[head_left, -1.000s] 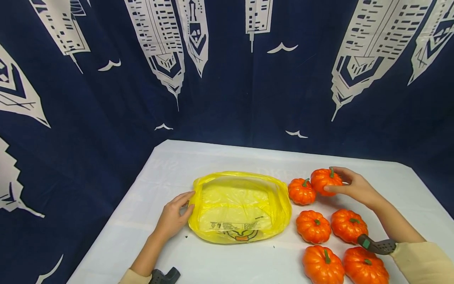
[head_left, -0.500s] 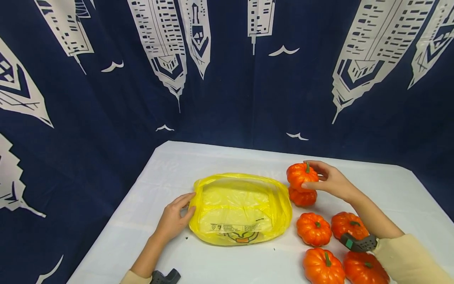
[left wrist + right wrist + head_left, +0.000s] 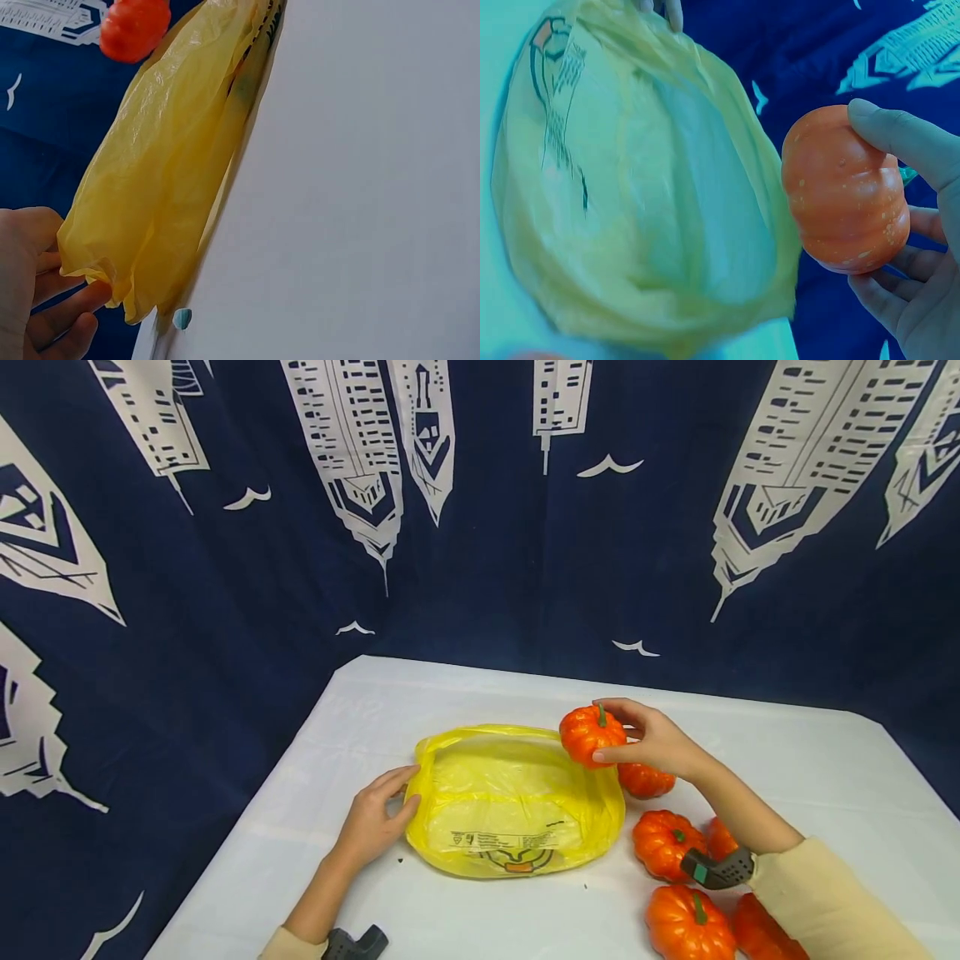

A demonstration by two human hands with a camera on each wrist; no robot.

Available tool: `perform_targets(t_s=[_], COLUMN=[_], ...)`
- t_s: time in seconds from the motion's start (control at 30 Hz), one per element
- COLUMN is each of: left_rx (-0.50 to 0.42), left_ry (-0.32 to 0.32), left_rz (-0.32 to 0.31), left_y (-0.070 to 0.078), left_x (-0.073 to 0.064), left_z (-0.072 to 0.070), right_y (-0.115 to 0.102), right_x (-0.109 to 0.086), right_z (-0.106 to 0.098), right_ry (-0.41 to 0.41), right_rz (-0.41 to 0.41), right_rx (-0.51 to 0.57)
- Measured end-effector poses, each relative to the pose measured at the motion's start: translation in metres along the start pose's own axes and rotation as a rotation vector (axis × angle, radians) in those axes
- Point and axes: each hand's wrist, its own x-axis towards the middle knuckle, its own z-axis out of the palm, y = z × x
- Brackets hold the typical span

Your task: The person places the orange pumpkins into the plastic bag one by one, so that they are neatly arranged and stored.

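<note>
A small orange pumpkin [image 3: 587, 739] with a green stem is in my right hand [image 3: 654, 739], thumb on the near side and fingers behind. It hangs over the right part of a yellow plastic bag [image 3: 450, 860], whose wide mouth faces up and whose inside shows printed text. In the right wrist view the pumpkin [image 3: 840, 195] appears beside the bag's rim. My left hand [image 3: 375, 822] pinches the bag's left edge between thumb and fingers; in the left wrist view, its fingertips [image 3: 94, 294] lie against the thin plastic.
Right of the bag stand several more pumpkins: one by its right edge [image 3: 647, 782], another in front of that [image 3: 667, 845], a larger one near the front [image 3: 690, 920], others partly behind the right forearm. A white cloth covers the table [image 3: 480, 927]; a dark blue patterned curtain [image 3: 480, 593] hangs behind.
My right hand has carried the pumpkin leftward, past the one beside the bag and over the bag's right side. My left hand stays at the bag's left edge.
</note>
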Motion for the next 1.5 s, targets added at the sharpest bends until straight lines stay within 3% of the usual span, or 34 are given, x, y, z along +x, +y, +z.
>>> perform_targets(t_s=[0.47, 0.83, 1.2, 1.5], left_rx=[-0.027, -0.062, -0.054, -0.06], left_ry=[-0.005, -0.013, -0.019, -0.02], left_rz=[0.009, -0.004, -0.029, -0.001], left_y=[-0.002, -0.003, -0.001, -0.001], left_x=[-0.001, -0.002, -0.003, -0.002], left_z=[0.002, 0.003, 0.005, 0.005], right_y=[-0.021, -0.036, -0.037, -0.033], right_x=[0.025, 0.038, 0.047, 0.062], right_z=[0.045, 0.087, 0.118, 0.147], right_ry=[-0.1, -0.135, -0.149, -0.074], right_rz=[-0.026, -0.102, -0.035, 0.028], right_rx=[0.162, 0.092, 0.122, 0.081])
